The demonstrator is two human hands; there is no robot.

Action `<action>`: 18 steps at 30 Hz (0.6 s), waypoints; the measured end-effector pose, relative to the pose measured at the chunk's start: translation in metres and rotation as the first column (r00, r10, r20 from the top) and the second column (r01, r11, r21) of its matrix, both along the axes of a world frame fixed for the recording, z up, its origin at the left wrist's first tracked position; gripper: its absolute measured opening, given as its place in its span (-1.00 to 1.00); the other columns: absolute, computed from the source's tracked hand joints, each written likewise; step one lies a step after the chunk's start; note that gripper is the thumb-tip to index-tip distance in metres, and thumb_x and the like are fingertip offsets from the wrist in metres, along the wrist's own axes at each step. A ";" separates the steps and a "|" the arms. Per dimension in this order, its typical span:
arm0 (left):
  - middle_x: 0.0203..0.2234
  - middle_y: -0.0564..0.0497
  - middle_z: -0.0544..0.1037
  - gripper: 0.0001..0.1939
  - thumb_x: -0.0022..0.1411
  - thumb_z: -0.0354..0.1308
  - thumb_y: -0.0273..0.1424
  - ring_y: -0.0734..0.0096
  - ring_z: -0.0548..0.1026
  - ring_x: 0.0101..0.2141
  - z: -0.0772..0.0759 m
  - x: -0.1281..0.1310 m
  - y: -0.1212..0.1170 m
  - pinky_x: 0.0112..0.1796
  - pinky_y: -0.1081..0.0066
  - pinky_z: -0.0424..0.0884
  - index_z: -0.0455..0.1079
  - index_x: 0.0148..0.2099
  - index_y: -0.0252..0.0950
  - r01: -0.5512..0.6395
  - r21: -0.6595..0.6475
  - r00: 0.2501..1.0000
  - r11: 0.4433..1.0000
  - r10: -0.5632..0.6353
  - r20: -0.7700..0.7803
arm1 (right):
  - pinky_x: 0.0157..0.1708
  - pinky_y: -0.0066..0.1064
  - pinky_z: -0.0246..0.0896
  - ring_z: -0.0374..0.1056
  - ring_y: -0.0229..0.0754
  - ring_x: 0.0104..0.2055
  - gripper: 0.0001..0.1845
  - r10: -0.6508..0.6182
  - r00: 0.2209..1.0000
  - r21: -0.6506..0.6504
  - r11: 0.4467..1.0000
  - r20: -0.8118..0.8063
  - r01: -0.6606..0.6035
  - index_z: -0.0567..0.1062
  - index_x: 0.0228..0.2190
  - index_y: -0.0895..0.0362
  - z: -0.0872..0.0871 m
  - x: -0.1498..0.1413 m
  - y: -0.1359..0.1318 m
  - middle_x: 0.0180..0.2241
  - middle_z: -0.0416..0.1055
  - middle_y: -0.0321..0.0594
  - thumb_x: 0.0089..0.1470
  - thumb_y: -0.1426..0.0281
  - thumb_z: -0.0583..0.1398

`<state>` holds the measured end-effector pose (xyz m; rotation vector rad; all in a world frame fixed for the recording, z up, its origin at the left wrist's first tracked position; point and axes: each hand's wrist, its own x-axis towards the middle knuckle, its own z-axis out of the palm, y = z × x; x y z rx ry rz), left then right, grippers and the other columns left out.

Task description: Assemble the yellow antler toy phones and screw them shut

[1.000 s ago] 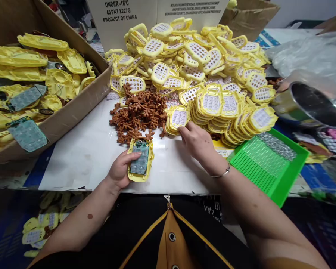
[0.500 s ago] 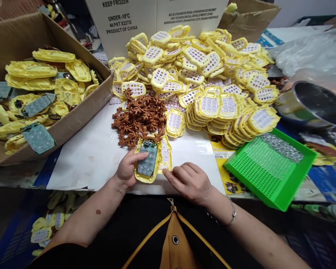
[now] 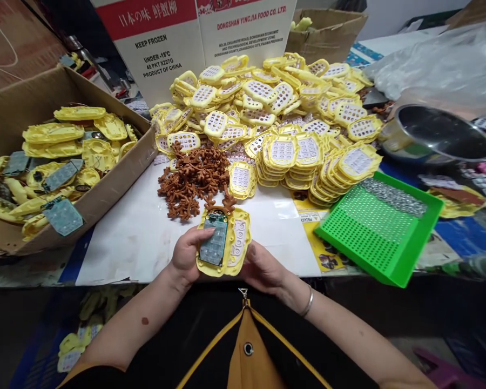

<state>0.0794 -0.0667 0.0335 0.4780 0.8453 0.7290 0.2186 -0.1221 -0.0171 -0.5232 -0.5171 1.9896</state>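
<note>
My left hand [image 3: 185, 253] is closed on a yellow plastic toy-phone shell [image 3: 206, 267], its thumb lying on the green circuit board [image 3: 213, 246] set inside. Brown antlers [image 3: 228, 202] stick up at the top of this shell. Close against its right side is a yellow keypad half [image 3: 242, 219] with pale keys, partly overlapped by the shell. My right hand [image 3: 265, 269] grips the keypad half from its right edge, with the fingers mostly hidden beneath. Just beyond lies a heap of brown antler pieces [image 3: 190, 175].
Behind are a heap of yellow keypad halves [image 3: 263, 92] and neat stacks of them [image 3: 281, 151]. To the left stands a carton [image 3: 117, 181] of shells with boards. A green perforated tray [image 3: 348, 229] of small metal screws and a metal bowl [image 3: 405, 143] are at right.
My right hand has gone from curled fingers at the keypad half's lower corner to holding its right edge. Both pieces now sit side by side, and the camera view has shifted.
</note>
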 end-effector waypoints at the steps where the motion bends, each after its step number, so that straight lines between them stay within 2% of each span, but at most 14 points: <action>1: -0.48 -0.17 0.62 -0.82 -0.10 0.24 -0.43 0.00 0.60 -0.29 -0.001 0.001 0.000 -0.15 0.09 0.49 0.50 -0.38 -0.43 -0.009 0.012 1.000 1.000 0.010 -0.024 | 0.07 -0.08 0.26 0.39 -0.02 0.05 -0.21 -0.006 1.000 -0.016 1.000 0.002 0.006 0.34 0.04 -0.01 0.000 0.000 0.001 0.02 0.45 -0.10 -0.21 0.00 0.37; 5: -0.45 -0.16 0.63 -0.78 -0.13 0.26 -0.46 0.02 0.60 -0.29 -0.004 -0.001 0.004 -0.15 0.10 0.49 0.51 -0.34 -0.44 -0.082 0.052 0.991 0.995 0.087 -0.103 | 0.06 -0.08 0.29 0.40 0.00 0.03 -0.25 -0.086 0.995 -0.062 0.994 0.045 0.089 0.38 0.00 -0.03 -0.005 0.005 0.005 0.00 0.47 -0.13 -0.25 0.06 0.40; 8: -0.26 -0.19 0.63 -0.65 -0.14 0.25 -0.48 0.01 0.56 -0.14 -0.002 -0.011 0.008 -0.07 0.11 0.44 0.51 -0.20 -0.42 -0.173 0.104 0.983 0.979 0.177 -0.036 | 0.01 -0.08 0.33 0.46 -0.04 -0.08 -0.36 -0.172 0.984 -0.086 0.981 0.049 0.176 0.45 -0.11 -0.01 -0.010 0.010 0.008 -0.08 0.51 -0.18 -0.26 0.04 0.40; 10: -0.04 -0.22 0.55 -0.54 -0.08 0.25 -0.38 -0.01 0.51 -0.05 0.001 -0.019 0.010 -0.04 0.09 0.41 0.48 -0.06 -0.38 -0.176 0.119 0.983 0.977 0.167 0.080 | -0.01 -0.09 0.35 0.48 -0.07 -0.18 -0.39 -0.190 0.980 -0.106 0.975 0.057 0.196 0.49 -0.17 0.03 -0.011 0.012 0.010 -0.14 0.54 -0.18 -0.29 0.04 0.41; 12: 0.10 -0.23 0.44 -0.43 0.01 0.21 -0.17 -0.02 0.50 -0.04 0.004 -0.025 0.012 -0.09 0.06 0.43 0.42 0.05 -0.34 -0.144 0.115 0.978 0.983 0.124 0.165 | 0.00 -0.11 0.35 0.49 -0.10 -0.22 -0.39 -0.181 0.981 -0.123 0.975 0.065 0.187 0.51 -0.20 0.07 -0.010 0.013 0.013 -0.20 0.55 -0.17 -0.31 0.07 0.43; 14: 0.12 -0.23 0.42 -0.35 0.07 0.13 -0.01 0.03 0.54 -0.11 0.006 -0.027 0.014 -0.16 0.10 0.46 0.36 0.13 -0.27 -0.119 0.108 0.981 0.987 0.100 0.169 | 0.00 -0.11 0.35 0.49 -0.09 -0.23 -0.39 -0.158 0.985 -0.139 0.976 0.066 0.166 0.51 -0.20 0.10 -0.007 0.011 0.016 -0.24 0.55 -0.17 -0.33 0.12 0.45; 18: -0.02 -0.14 0.53 -0.40 0.13 0.13 -0.05 0.20 0.57 -0.21 0.003 -0.023 0.018 -0.21 0.28 0.46 0.31 0.17 -0.18 -0.113 0.108 0.993 0.988 0.109 0.040 | 0.00 -0.14 0.34 0.47 -0.08 -0.14 -0.40 -0.137 0.984 -0.171 0.973 0.113 0.155 0.50 -0.22 0.11 -0.002 0.004 0.021 -0.16 0.53 -0.15 -0.37 0.22 0.48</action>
